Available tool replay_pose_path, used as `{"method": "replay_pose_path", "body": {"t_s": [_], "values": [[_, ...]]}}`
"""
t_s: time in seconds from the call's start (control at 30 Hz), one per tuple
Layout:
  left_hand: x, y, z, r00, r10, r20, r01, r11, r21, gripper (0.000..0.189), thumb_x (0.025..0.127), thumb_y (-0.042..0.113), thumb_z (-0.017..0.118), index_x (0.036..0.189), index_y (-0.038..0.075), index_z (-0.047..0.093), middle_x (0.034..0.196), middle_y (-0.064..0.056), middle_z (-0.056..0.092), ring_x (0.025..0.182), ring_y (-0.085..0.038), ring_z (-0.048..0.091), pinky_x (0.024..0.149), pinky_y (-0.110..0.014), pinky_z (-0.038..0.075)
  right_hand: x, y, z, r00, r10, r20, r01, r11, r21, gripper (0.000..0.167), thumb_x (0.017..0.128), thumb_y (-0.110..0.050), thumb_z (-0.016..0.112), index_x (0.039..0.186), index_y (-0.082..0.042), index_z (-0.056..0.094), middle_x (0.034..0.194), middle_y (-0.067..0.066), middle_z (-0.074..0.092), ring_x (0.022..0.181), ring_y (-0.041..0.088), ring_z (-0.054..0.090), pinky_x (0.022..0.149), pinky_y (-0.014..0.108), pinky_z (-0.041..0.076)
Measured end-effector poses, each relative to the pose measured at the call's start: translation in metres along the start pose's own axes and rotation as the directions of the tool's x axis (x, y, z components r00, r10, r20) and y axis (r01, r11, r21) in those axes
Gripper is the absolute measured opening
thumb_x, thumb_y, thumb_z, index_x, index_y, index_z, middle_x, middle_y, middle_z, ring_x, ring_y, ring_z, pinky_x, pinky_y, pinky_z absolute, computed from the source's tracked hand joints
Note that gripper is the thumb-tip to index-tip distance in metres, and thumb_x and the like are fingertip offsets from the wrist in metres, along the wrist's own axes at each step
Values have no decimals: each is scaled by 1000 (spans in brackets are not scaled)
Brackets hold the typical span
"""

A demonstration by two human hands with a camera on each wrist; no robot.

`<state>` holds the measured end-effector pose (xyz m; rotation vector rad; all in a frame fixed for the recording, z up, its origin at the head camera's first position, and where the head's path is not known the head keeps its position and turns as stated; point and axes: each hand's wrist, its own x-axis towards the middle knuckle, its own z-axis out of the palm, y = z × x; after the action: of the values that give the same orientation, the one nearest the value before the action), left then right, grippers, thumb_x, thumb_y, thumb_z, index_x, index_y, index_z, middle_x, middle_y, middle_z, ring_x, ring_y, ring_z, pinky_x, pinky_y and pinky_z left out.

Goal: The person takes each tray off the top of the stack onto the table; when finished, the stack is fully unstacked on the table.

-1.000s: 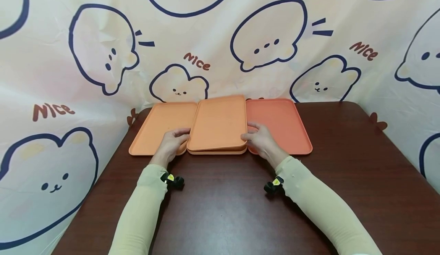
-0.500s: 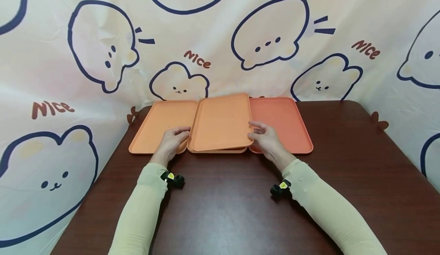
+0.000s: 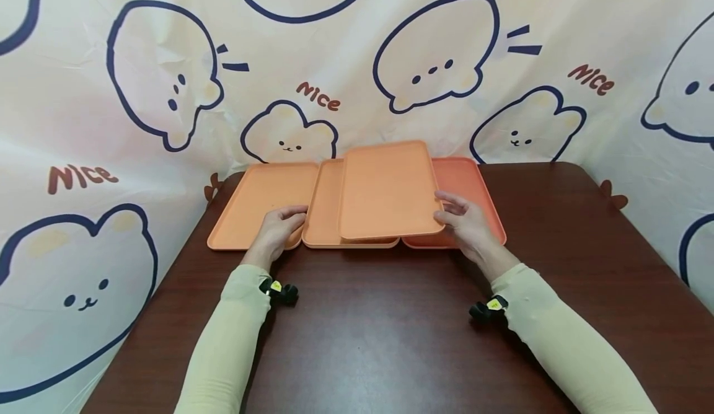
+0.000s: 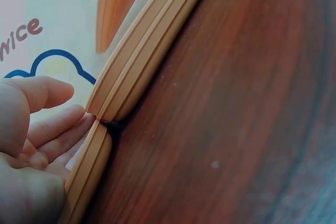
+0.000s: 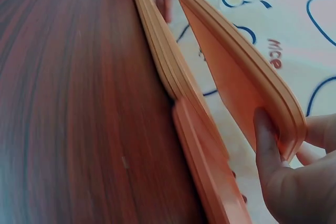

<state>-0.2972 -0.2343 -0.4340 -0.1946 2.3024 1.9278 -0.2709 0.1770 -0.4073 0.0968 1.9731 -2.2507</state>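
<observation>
My right hand (image 3: pixel 471 225) pinches the right edge of a light orange tray (image 3: pixel 390 191), held up and slightly tilted. This tray overlaps an orange tray stack (image 3: pixel 323 206) in the middle and a coral-red tray (image 3: pixel 482 206) to the right. In the right wrist view, a gap shows between the lifted tray (image 5: pixel 236 59) and the stack's edge (image 5: pixel 163 51). My left hand (image 3: pixel 273 234) rests by the seam between the left orange tray (image 3: pixel 256 200) and the middle stack. In the left wrist view its thumb is apart from the fingers, whose tips touch the tray edges.
The trays lie in a row along the far side of a dark brown wooden table (image 3: pixel 357 327). Behind them hangs a pale curtain (image 3: pixel 357 61) with cartoon bears and the word "Nice". Each wrist wears a small black camera mount.
My right hand has lifted the top orange tray from the middle stack and carried it rightwards, partly over the coral-red tray. The left hand has stayed in place.
</observation>
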Motion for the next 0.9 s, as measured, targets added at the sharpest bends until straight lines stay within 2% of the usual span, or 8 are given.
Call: {"method": "replay_pose_path", "body": {"t_s": [0.07, 0.13, 0.27, 0.4, 0.63, 0.7, 0.8, 0.9], "values": [[0, 0, 0, 1000, -2, 0, 2, 1000, 3, 47, 111, 18, 59, 155, 2, 57, 168, -16, 44, 157, -26, 37, 128, -43, 35, -3, -4, -11, 1000, 17, -19, -16, 1000, 15, 61, 104, 1, 66, 163, -6, 47, 106, -7, 65, 82, 4, 65, 72, 19, 57], [0, -1, 0, 1000, -4, -2, 4, 1000, 6, 46, 111, 18, 59, 154, 2, 58, 167, -16, 45, 156, -27, 38, 128, -42, 36, -6, -8, -23, 998, 44, -41, -44, 999, 23, 62, 105, -1, 65, 163, -9, 47, 112, -6, 64, 86, 5, 66, 75, 18, 59], [2, -4, -1, 1000, -8, -11, 8, 1000, 10, 46, 110, 17, 60, 153, 2, 59, 166, -16, 47, 155, -27, 39, 127, -42, 36, -11, -16, -47, 993, 90, -79, -87, 995, 41, 62, 107, -4, 65, 165, -16, 47, 139, 2, 57, 105, 7, 67, 85, 20, 62], [1, -4, -2, 1000, -9, -12, 9, 1000, 21, 45, 111, 17, 59, 153, 3, 59, 165, -16, 48, 155, -28, 40, 127, -42, 37, -16, -20, -72, 992, 83, -93, -76, 994, 74, 65, 107, -6, 65, 167, -17, 44, 159, 7, 46, 118, 7, 62, 86, 19, 62], [-1, -2, -1, 1000, 3, 0, -3, 1000, 22, 47, 111, 17, 59, 155, 2, 57, 167, -17, 46, 156, -29, 40, 128, -44, 37, -23, -19, -122, 989, 11, -148, 20, 979, 205, 67, 105, -5, 68, 167, -10, 42, 129, -5, 65, 102, 1, 72, 81, 21, 64], [0, -2, -1, 1000, 5, 2, -5, 1000, 25, 47, 111, 18, 59, 155, 2, 57, 167, -17, 45, 156, -29, 39, 128, -44, 36, -25, -19, -135, 985, 11, -173, 30, 972, 234, 65, 105, -7, 68, 165, -13, 45, 139, 2, 63, 99, 0, 73, 80, 22, 64], [1, -3, -1, 1000, 4, 2, -4, 1000, 29, 47, 111, 19, 60, 155, 3, 58, 167, -16, 46, 156, -28, 39, 128, -43, 37, -27, -17, -155, 975, 28, -219, 29, 967, 252, 61, 106, -9, 68, 163, -18, 49, 163, 2, 49, 98, 0, 73, 78, 21, 64], [3, -4, 0, 1000, 2, 0, -2, 1000, 19, 46, 111, 18, 60, 154, 3, 59, 166, -16, 47, 155, -28, 40, 127, -42, 37, -30, -16, -173, 965, 41, -260, 29, 965, 260, 58, 107, -11, 67, 162, -21, 51, 175, -3, 33, 114, 0, 68, 77, 19, 63]]}}
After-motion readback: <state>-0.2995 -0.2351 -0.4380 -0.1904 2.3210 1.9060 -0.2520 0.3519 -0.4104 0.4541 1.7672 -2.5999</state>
